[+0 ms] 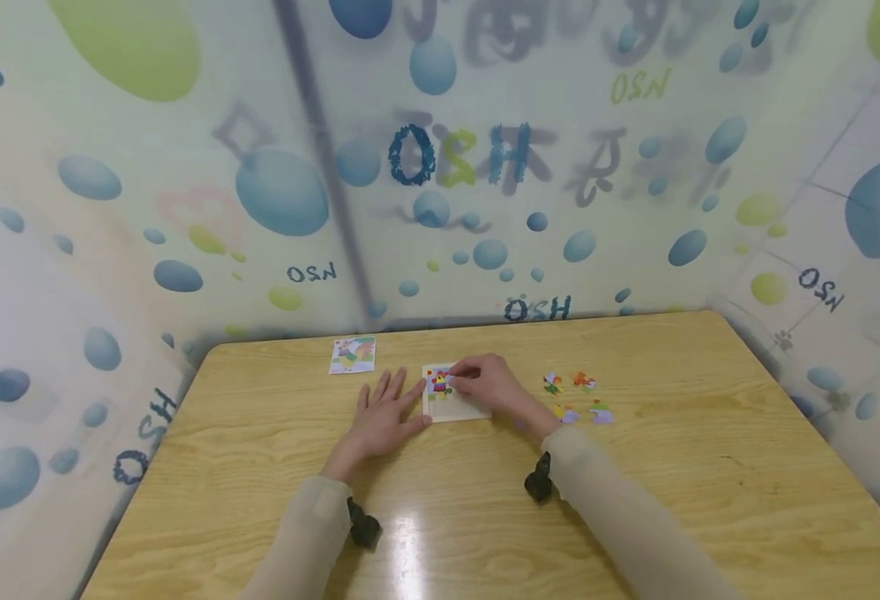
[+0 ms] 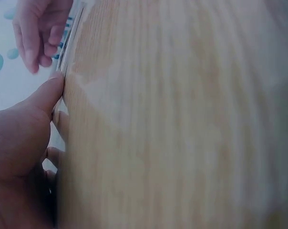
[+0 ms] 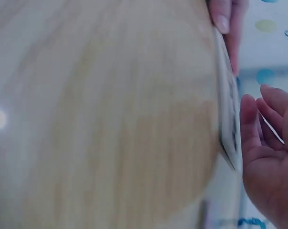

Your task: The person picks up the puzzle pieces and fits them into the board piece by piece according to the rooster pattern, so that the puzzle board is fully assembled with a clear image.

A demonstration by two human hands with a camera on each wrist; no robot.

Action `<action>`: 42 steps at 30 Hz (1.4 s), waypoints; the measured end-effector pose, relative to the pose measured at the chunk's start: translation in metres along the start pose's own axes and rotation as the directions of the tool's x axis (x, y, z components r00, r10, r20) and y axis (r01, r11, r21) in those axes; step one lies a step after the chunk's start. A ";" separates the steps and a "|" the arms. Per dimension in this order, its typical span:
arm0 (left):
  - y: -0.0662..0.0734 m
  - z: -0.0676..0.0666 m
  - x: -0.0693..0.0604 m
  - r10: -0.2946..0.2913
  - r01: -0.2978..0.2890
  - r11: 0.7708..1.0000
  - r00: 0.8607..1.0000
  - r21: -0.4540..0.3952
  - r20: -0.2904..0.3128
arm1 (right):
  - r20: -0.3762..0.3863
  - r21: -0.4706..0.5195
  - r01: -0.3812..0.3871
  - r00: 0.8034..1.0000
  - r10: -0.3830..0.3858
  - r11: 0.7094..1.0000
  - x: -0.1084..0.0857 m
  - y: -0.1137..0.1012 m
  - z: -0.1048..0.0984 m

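A pale square puzzle tray (image 1: pixel 458 408) lies on the table, with colourful pieces (image 1: pixel 440 382) fitted in its upper left part. The left hand (image 1: pixel 383 423) lies spread at the tray's left side, thumb and a fingertip touching its edge; in the left wrist view that hand (image 2: pixel 25 138) shows its thumb on the edge. Over the tray's upper part is the right hand (image 1: pixel 492 385), fingers bent above the pieces. In the right wrist view this hand (image 3: pixel 270 148) is beside the tray (image 3: pixel 227 105), thumb and fingers close together; whether a piece is between them cannot be told.
A picture card (image 1: pixel 353 356) lies left of the tray, near the table's back edge. Loose puzzle pieces (image 1: pixel 584 382) are grouped right of the tray, some close to the right forearm. Behind the wooden table (image 1: pixel 260 433) stands a patterned wall.
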State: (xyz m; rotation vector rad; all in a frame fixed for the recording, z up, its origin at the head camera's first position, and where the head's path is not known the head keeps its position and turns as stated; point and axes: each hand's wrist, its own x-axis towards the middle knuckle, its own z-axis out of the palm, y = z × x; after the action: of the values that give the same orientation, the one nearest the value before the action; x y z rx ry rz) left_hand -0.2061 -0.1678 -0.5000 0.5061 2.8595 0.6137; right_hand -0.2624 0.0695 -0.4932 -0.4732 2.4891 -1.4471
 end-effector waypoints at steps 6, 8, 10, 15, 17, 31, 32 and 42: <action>0.000 0.001 -0.004 0.004 -0.004 1.000 1.000 -0.014 0.000 | 0.017 0.069 0.015 1.000 -0.016 0.998 -0.013 0.004 -0.034; 0.000 0.001 -0.004 0.003 -0.003 1.000 1.000 -0.013 0.000 | 0.012 0.059 0.033 0.999 -0.033 0.998 -0.018 0.006 -0.047; 0.000 0.001 -0.004 0.001 -0.001 1.000 1.000 -0.003 0.003 | 0.002 0.046 0.054 0.999 -0.055 0.997 -0.023 0.010 -0.059; 0.001 -0.001 0.000 0.011 -0.011 1.000 1.000 0.010 0.001 | -0.039 0.008 0.024 0.999 -0.024 1.000 -0.036 0.022 -0.088; 0.002 -0.003 0.001 0.014 -0.014 1.000 1.000 0.011 0.002 | -0.055 -0.004 -0.004 0.999 0.004 1.000 -0.042 0.026 -0.098; 0.001 -0.005 -0.003 -0.002 0.002 1.000 1.000 0.001 0.031 | -0.070 -0.117 -0.065 0.996 0.057 0.991 -0.060 0.051 -0.124; 0.002 -0.006 -0.003 0.000 0.000 1.000 1.000 -0.002 0.030 | -0.069 -0.122 -0.072 0.996 0.064 0.990 -0.059 0.051 -0.124; 0.002 -0.004 -0.004 0.013 -0.012 1.000 1.000 -0.016 0.019 | -0.048 -0.184 -0.071 0.997 0.063 0.980 -0.063 0.057 -0.126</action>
State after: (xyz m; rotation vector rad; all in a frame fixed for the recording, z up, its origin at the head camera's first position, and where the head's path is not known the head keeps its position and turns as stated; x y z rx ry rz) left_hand -0.2031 -0.1692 -0.4949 0.5248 2.8333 0.6300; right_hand -0.2574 0.2206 -0.4792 -0.3907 2.6601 -1.2180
